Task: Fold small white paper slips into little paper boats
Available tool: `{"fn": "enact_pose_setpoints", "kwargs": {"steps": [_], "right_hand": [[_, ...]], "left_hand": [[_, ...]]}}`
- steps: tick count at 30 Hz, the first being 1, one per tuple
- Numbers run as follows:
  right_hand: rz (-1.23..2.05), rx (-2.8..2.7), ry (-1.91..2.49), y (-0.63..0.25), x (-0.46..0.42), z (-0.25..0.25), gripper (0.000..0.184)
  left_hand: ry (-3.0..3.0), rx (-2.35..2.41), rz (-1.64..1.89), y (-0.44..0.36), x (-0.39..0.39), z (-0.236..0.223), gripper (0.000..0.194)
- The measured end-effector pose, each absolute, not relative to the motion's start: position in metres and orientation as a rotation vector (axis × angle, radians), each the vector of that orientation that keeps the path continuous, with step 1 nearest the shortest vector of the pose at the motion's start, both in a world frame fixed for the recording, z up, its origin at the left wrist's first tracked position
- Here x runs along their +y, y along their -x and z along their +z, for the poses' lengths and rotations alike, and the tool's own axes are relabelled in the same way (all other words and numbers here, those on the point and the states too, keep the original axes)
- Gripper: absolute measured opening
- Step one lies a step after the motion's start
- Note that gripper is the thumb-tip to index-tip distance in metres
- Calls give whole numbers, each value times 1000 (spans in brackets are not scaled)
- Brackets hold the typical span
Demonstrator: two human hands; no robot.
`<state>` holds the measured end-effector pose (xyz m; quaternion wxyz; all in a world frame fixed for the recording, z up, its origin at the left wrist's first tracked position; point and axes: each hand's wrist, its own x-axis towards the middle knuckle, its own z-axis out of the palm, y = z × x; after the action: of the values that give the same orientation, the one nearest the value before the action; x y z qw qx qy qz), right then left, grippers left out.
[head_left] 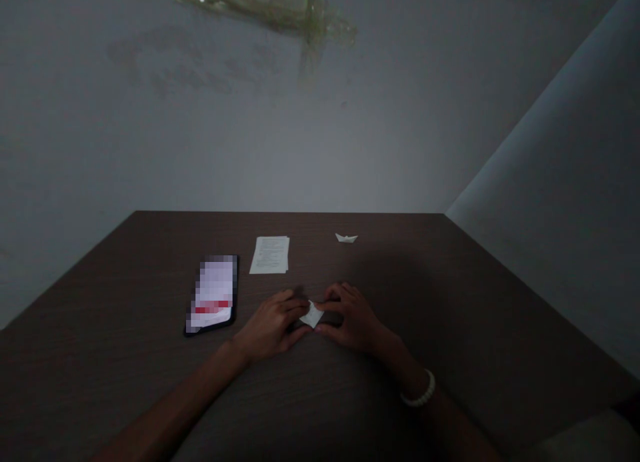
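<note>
Paper (pixel 313 315), folded small, sits between the fingers of the left hand (pixel 271 323) and right hand (pixel 357 321), thumbs and fingertips closed on its opposite edges, how tightly I cannot tell. Uneven pulling could skew a crease or tear so small a piece, and a careless reach beyond the fingers could flatten the paper boat (pixel 347 239).

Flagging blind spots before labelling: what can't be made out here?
All in the head view:
- Side corners of the small white paper: under fingers of the left hand and right hand.
- Screen content of the phone: pixelated.
- Text on the printed sheets: too small, dim.
- Pale shape, lower right: cut off by picture edge.
</note>
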<state>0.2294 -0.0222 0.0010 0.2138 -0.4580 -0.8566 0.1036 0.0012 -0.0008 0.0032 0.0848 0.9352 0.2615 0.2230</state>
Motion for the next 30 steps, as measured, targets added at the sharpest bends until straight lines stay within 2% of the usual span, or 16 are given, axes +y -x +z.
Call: {"fn": "enact_pose_setpoints", "kwargs": {"steps": [3,7,14,30], "right_hand": [[283,-2381,1264,-229,-22,2,37],[272,-2360,1277,-228,-22,1,34],[216,-2338,1246,-227,-21,-8,13],[222,-2276,1203,-225,-23,-10,9]], "left_hand": [[-2788,763,677,-3,-1,3,17],[-2811,734,736,-4,-1,2,20],[-2802,796,798,0,3,-9,21],[-2772,832,868,2,2,-12,28]]}}
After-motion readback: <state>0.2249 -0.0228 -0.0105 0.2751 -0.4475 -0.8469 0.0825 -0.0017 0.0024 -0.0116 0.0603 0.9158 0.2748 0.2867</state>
